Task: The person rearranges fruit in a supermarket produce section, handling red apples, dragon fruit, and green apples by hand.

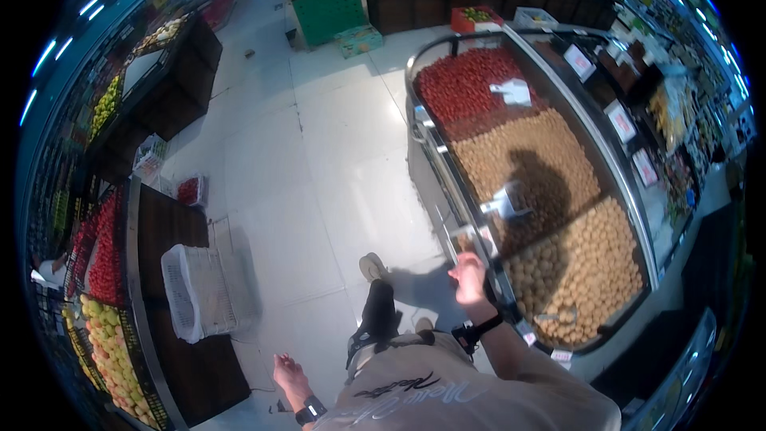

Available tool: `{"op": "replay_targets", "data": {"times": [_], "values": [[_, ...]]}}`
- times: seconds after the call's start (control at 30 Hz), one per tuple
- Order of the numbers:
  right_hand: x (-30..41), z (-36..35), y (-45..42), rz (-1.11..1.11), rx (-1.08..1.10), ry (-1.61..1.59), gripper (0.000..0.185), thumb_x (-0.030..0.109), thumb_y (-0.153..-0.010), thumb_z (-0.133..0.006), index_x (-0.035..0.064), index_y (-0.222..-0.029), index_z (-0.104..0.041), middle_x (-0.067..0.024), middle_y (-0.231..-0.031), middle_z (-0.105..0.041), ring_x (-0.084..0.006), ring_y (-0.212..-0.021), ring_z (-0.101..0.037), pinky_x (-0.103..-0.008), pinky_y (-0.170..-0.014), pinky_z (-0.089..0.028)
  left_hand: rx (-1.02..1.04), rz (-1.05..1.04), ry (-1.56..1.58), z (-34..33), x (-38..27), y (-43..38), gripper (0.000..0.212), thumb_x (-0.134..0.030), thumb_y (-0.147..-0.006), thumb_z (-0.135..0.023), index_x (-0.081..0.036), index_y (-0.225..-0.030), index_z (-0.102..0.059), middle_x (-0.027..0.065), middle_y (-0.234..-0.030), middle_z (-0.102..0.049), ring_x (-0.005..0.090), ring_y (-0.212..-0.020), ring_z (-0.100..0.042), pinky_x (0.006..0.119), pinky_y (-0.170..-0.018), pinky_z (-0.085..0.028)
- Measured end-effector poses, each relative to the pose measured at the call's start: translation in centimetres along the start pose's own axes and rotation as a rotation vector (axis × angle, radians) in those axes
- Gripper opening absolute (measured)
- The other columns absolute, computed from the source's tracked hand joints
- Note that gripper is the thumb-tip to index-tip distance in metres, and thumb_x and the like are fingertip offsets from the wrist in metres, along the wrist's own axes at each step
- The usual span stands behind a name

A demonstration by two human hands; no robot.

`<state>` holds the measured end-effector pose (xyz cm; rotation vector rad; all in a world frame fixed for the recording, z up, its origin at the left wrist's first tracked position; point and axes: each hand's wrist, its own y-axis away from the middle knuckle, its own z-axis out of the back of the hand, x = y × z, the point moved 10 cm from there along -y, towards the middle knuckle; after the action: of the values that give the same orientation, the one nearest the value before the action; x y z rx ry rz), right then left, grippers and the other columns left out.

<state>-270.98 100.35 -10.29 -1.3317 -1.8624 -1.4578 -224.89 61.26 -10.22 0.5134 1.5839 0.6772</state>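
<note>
My right hand [470,275], a black strap on its wrist, is at the near side of a bulk bin, its fingers against a small light-coloured object [465,240], possibly a card or packet; whether it grips this is unclear. My left hand [291,375] hangs low over the floor with its fingers partly curled and nothing visible in it. The bin holds red dried fruit [461,81], light brown nuts [538,137] and larger round tan shelled goods [604,251]. A white scoop [516,92] lies on the red fruit, another scoop [508,202] on the brown nuts and a clear scoop [559,316] on the tan goods.
The bin's metal rim [586,102] curves along my right. On the left, a dark wooden display [173,311] holds apples [114,347] and red fruit; a white plastic basket [200,293] stands beside it. Tiled floor [335,161] runs between the displays. A green stand [332,12] is farther off.
</note>
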Motion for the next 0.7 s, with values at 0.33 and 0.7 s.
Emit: {"op": "replay_targets", "data": {"times": [0.33, 0.7], "values": [[2.5, -10.7, -12.1, -0.017, -0.395, -0.119, 0.018, -0.003, -0.090, -0.037, 0.0082, -0.090, -0.051, -0.0038, -0.063, -0.046, -0.0160, -0.049, -0.041, -0.0379, -0.058, -0.048, 0.187, -0.171, -0.293, -33.4, -9.9, -15.4, 0.017, -0.005, -0.083, -0.066, -0.013, -0.089, -0.053, 0.0014, -0.084, -0.063, 0.0148, -0.078, -0.062, 0.030, -0.067, -0.044], [-0.2, -31.9, -30.9, -0.110, -0.417, -0.114, 0.014, 0.008, -0.093, -0.039, 0.0101, -0.086, -0.051, 0.0010, -0.058, -0.038, -0.0131, -0.048, -0.036, -0.0319, -0.049, -0.034, 0.829, -0.654, -0.402, -76.2, -26.3, -15.9, 0.023, 0.000, -0.091, -0.058, 0.000, -0.112, -0.052, 0.0106, -0.081, -0.069, 0.0169, -0.071, -0.065, 0.027, -0.062, -0.048]]}}
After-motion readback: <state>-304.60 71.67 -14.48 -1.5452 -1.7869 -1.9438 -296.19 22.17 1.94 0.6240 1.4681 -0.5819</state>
